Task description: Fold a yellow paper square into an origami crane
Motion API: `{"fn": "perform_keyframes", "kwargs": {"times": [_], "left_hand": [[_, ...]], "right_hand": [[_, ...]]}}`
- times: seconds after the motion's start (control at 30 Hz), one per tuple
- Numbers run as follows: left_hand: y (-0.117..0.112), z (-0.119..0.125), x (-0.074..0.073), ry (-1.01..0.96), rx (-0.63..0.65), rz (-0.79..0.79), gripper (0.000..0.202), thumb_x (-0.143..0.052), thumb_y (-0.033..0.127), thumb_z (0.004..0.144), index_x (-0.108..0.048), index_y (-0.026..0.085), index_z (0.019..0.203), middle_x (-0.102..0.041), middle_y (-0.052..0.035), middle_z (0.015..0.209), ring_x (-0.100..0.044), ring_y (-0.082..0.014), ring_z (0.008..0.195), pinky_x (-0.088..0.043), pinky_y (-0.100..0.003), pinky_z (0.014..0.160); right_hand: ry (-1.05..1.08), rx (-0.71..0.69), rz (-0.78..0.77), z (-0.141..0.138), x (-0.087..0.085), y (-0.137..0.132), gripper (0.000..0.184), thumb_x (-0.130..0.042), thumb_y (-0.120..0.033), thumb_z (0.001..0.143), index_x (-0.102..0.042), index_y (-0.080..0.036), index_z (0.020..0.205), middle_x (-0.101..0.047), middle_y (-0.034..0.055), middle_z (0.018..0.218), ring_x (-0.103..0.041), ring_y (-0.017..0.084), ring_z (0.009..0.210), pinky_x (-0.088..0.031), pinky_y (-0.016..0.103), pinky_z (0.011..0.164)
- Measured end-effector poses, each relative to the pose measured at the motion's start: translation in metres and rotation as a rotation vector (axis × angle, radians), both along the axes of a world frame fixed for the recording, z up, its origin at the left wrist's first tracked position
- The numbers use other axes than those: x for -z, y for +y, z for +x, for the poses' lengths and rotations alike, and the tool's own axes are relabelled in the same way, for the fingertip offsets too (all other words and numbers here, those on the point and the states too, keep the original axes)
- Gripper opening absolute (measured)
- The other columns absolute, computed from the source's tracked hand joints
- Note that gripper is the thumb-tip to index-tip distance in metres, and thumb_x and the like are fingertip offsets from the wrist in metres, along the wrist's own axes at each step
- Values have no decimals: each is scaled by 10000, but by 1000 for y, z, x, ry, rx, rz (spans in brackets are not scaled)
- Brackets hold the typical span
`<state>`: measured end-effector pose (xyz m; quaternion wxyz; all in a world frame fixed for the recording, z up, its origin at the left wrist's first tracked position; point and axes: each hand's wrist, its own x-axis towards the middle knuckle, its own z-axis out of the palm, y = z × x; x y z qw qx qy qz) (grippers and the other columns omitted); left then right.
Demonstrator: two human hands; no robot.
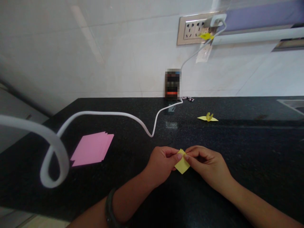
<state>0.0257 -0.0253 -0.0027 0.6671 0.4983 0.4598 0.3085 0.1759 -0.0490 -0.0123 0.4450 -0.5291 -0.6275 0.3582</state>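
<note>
Both my hands pinch a small folded yellow paper [182,165] just above the black countertop [249,158]. My left hand [161,164] grips its upper left edge with fingers curled. My right hand [206,166] pinches the top corner from the right, fingers closed. A dark band sits on my left wrist [109,210]. A finished yellow folded paper figure [208,117] lies farther back on the counter, apart from my hands.
A stack of pink paper squares [92,148] lies to the left. A white cable [99,114] loops across the counter from a wall socket [196,29] past a small dark device [173,85] leaning on the tiled wall. A sink edge [293,104] shows far right.
</note>
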Motion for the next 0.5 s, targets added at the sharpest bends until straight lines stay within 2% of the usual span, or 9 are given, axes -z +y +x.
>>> {"fn": "perform_keyframes", "kwargs": {"times": [0.13, 0.33, 0.5], "left_hand": [[0, 0, -1, -13, 8, 15, 238, -556, 295, 694, -662, 116, 810, -605, -40, 637, -501, -84, 534, -391, -185, 482], [1, -1, -3, -10, 7, 18, 245, -555, 309, 694, -662, 130, 822, -617, -40, 655, -516, -97, 557, -394, -195, 495], [1, -1, -4, -39, 0, 2, 220, -568, 290, 687, -665, 130, 803, -614, -29, 637, -508, -90, 542, -386, -195, 496]], "right_hand": [[-17, 24, -8, 0, 1, 0, 74, -573, -218, 718, -596, -179, 660, -608, 37, 720, -574, 149, 649, -467, 270, 578], [-50, 18, 87, 1, -1, 0, 68, -574, -215, 722, -638, -207, 746, -616, 39, 756, -579, 162, 695, -480, 288, 615], [-70, 31, 56, 0, 0, -1, 69, -559, -227, 736, -621, -197, 740, -609, 40, 756, -576, 161, 695, -476, 287, 625]]}}
